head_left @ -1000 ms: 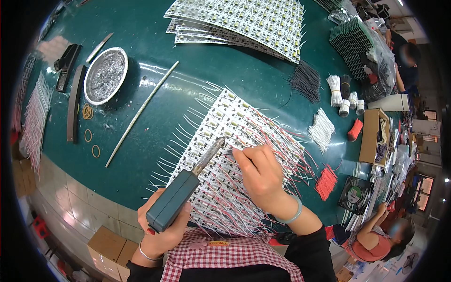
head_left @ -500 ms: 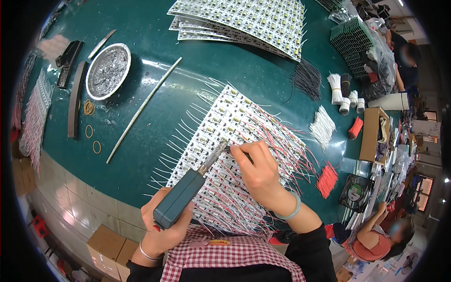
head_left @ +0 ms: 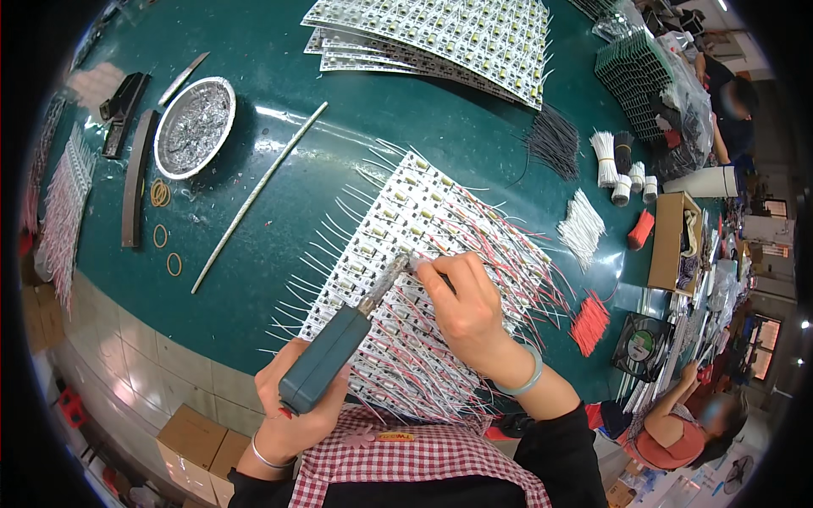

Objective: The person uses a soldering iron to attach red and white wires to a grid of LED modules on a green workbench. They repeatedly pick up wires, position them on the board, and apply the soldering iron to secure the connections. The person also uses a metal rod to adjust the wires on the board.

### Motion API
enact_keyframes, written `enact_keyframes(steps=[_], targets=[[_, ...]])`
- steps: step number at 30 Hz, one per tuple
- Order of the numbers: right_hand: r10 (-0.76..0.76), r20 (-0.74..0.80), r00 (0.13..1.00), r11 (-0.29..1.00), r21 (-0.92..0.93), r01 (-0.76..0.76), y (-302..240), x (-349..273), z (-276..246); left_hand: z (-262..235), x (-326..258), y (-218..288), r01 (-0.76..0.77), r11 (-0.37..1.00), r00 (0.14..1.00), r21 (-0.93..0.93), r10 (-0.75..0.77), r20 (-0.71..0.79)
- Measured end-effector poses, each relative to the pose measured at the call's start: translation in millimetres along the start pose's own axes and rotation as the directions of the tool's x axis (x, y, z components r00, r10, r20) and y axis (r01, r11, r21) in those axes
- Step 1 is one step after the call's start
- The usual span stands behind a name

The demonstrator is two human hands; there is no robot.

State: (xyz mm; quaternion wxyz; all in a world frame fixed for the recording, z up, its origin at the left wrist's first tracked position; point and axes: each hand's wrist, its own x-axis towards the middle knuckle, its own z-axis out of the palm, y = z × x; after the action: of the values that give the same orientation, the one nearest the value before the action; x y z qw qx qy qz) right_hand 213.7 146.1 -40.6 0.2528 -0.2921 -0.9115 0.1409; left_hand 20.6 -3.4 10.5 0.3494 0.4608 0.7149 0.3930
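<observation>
My left hand (head_left: 292,415) is closed round the dark green handle of a soldering iron (head_left: 326,360). Its metal tip reaches up and right to a white circuit board panel (head_left: 381,224), which lies tilted on the green table. Right by that tip, my right hand (head_left: 470,309) hovers over the panel with thumb and forefinger pinched together. Whatever is between those fingertips is too small to make out. Rows of small components cover the panel. White wires stick out along its left edge, and red and white wires (head_left: 423,360) spread over its right and near parts.
Around the panel lie a solder-filled bowl (head_left: 196,127), a thin rod (head_left: 258,199), rubber bands (head_left: 161,193), stacked panels (head_left: 432,42), and black (head_left: 552,142), white (head_left: 581,230) and red wires (head_left: 590,324). A fan (head_left: 642,347) and cardboard box (head_left: 675,241) stand right. Two people are beyond.
The dark bit at my right fingertips no longer shows, and those fingers have shifted very slightly. The soldering iron stays almost in place, its tip against the same area of the panel.
</observation>
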Motion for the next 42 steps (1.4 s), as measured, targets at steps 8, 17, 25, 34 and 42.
enact_keyframes(steps=[8, 17, 25, 34, 42], targets=[[0.002, -0.009, 1.000, 1.000, -0.013, -0.002, 0.8, -0.4, 0.0, -0.5, -1.6, -0.2, -0.035, 0.998, 0.998, -0.061, 0.032, -0.055], [0.018, -0.015, 1.000, 0.999, -0.044, -0.019, -1.5, -0.5, 0.4, 6.6, -0.3, -1.0, -0.077, 0.996, 0.995, -0.041, 0.074, -0.061], [0.015, -0.011, 1.000, 0.999, -0.043, -0.015, -1.3, -0.7, 1.3, 6.3, -0.8, -0.4, -0.013, 0.998, 0.999, -0.069, 0.009, -0.052], [0.032, -0.006, 0.999, 0.999, -0.036, -0.032, -0.2, -1.5, -1.3, -56.2, 1.3, -4.1, -0.110, 0.989, 0.697, 0.098, 0.147, -0.702], [0.023, 0.006, 1.000, 0.999, -0.038, -0.023, -3.3, 0.4, -0.8, -74.0, 25.9, -36.4, -0.010, 0.986, 0.721, -0.166, -0.108, -0.685]])
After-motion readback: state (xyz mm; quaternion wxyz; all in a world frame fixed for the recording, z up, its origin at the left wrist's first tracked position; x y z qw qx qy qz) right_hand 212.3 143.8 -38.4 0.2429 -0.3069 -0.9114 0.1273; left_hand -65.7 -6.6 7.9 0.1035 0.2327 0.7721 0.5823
